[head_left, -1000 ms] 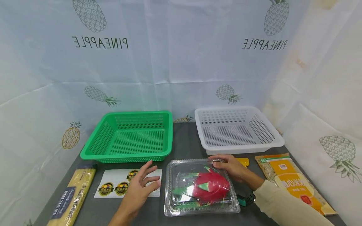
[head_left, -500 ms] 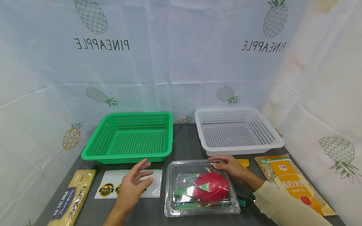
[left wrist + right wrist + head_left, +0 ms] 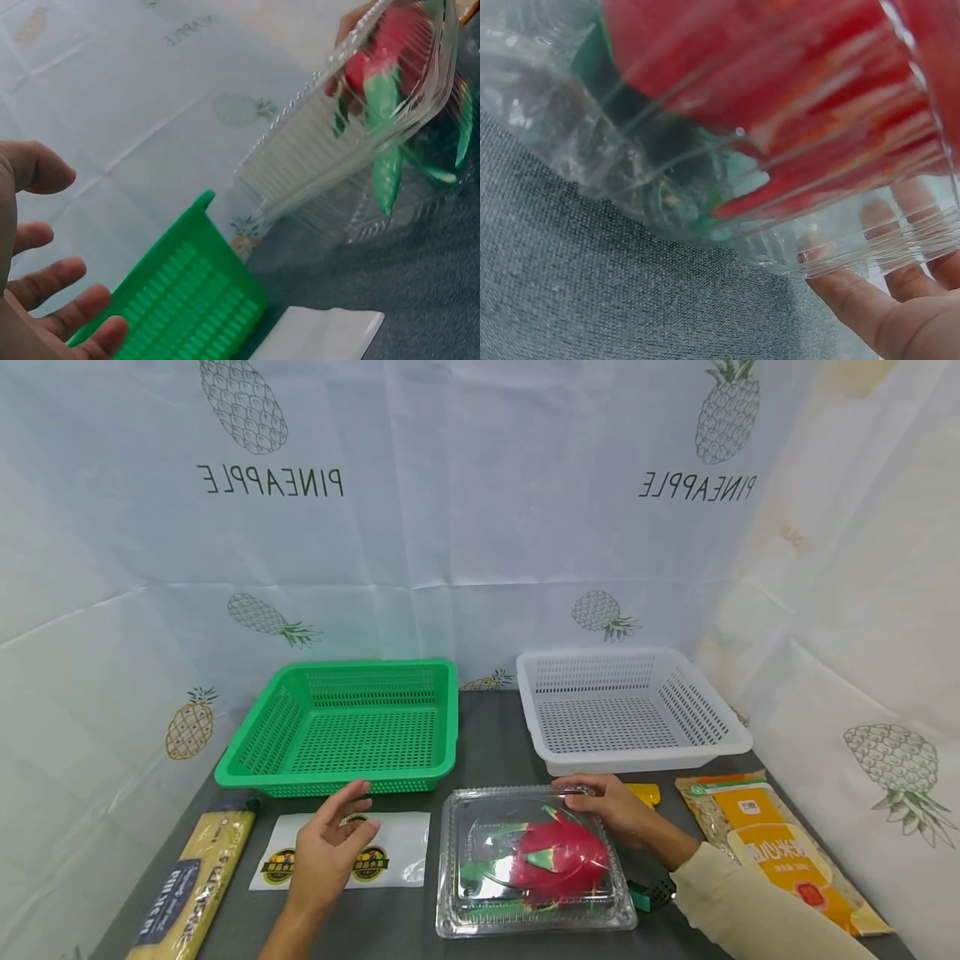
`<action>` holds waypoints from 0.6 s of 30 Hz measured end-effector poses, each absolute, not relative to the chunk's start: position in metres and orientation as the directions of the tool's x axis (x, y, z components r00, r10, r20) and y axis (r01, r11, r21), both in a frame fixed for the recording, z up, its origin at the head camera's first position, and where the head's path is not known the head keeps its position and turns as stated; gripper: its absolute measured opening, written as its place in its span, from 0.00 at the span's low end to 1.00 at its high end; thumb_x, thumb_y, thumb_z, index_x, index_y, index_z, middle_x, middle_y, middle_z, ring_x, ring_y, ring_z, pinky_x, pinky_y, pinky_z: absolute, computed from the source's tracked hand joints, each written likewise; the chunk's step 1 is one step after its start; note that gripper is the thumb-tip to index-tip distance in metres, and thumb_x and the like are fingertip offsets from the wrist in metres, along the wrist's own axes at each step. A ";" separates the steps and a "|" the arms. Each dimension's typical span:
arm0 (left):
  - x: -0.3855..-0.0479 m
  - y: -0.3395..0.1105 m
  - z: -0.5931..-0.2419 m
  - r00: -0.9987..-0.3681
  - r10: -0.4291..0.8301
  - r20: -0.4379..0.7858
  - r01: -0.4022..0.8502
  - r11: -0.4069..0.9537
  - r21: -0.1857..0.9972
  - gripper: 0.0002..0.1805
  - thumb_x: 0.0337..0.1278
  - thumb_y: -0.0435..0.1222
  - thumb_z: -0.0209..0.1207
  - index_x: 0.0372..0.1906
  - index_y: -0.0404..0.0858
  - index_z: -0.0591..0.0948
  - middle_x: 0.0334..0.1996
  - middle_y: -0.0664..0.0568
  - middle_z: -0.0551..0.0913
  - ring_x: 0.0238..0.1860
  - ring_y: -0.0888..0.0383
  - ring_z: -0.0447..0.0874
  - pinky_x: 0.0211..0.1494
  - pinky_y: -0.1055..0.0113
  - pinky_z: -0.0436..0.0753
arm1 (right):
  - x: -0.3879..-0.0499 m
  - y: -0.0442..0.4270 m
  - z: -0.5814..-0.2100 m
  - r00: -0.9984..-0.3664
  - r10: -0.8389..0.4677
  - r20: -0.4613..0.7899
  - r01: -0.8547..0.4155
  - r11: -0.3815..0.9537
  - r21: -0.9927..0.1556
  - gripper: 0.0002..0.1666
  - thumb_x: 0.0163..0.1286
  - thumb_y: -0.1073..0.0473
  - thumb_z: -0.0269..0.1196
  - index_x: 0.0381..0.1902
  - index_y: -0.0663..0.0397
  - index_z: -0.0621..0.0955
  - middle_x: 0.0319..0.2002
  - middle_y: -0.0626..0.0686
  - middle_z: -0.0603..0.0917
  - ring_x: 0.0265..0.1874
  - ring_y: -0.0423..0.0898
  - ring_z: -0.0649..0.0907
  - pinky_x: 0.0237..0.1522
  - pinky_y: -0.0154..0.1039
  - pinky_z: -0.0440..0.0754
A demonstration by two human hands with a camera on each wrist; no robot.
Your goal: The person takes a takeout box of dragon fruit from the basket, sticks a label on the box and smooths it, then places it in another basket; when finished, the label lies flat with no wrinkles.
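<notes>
A clear plastic clamshell box stands on the dark table, its lid down. Inside it lies a red dragon fruit with green tips. My right hand grips the far right corner of the box, thumb over the lid and fingers at the back wall; in the right wrist view its fingertips press the ridged plastic. Over the white sheet with round fruit stickers hovers my left hand, fingers spread and holding nothing. It partly hides the stickers.
Behind are a green basket and a white basket. A noodle packet lies at the left, a yellow grain bag at the right. A small yellow item shows behind the right wrist.
My left hand has moved left across the sticker sheet, away from the box, uncovering stickers on its right. The right hand and the box have stayed put.
</notes>
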State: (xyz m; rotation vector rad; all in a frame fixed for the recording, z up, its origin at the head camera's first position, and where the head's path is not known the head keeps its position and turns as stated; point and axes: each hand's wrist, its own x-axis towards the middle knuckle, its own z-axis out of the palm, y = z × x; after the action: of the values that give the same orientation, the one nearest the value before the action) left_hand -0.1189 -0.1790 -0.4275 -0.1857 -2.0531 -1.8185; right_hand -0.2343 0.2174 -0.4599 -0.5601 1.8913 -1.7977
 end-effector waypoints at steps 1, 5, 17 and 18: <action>-0.119 -0.180 -0.428 -0.910 -0.164 0.380 0.356 0.157 0.921 0.29 0.56 0.20 0.61 0.64 0.27 0.70 0.57 0.49 0.75 0.54 0.54 0.74 0.45 0.71 0.78 | -0.234 0.217 -0.460 -0.805 -0.591 -0.052 0.023 0.057 -0.998 0.24 0.72 0.61 0.58 0.61 0.69 0.74 0.52 0.61 0.80 0.45 0.58 0.83 0.43 0.55 0.80; -0.122 -0.185 -0.432 -0.893 -0.203 0.401 0.366 0.188 0.911 0.28 0.55 0.18 0.60 0.64 0.26 0.71 0.57 0.43 0.75 0.53 0.50 0.72 0.45 0.72 0.77 | -0.233 0.217 -0.459 -0.805 -0.592 -0.046 0.014 0.057 -0.998 0.24 0.72 0.61 0.57 0.61 0.70 0.73 0.52 0.61 0.80 0.45 0.57 0.83 0.43 0.54 0.80; -0.130 -0.202 -0.445 -0.846 -0.343 0.409 0.295 0.337 0.894 0.27 0.53 0.20 0.62 0.61 0.30 0.75 0.56 0.45 0.76 0.53 0.59 0.70 0.47 0.75 0.72 | -0.232 0.216 -0.457 -0.802 -0.596 -0.045 0.026 0.041 -0.999 0.25 0.73 0.62 0.56 0.62 0.73 0.71 0.52 0.63 0.80 0.43 0.56 0.84 0.42 0.53 0.81; -0.131 -0.203 -0.446 -0.843 -0.353 0.407 0.285 0.349 0.893 0.27 0.54 0.20 0.62 0.61 0.30 0.76 0.55 0.45 0.76 0.52 0.60 0.70 0.47 0.76 0.71 | -0.232 0.216 -0.457 -0.802 -0.595 -0.046 0.025 0.042 -0.999 0.25 0.73 0.62 0.56 0.62 0.73 0.71 0.52 0.62 0.80 0.43 0.56 0.84 0.42 0.53 0.81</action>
State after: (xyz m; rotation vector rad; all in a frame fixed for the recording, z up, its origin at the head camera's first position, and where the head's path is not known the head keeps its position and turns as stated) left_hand -0.1306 -0.2028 -0.4463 0.0589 -2.0708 -1.5288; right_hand -0.2320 0.2162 -0.4568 -0.5725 1.8729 -1.8104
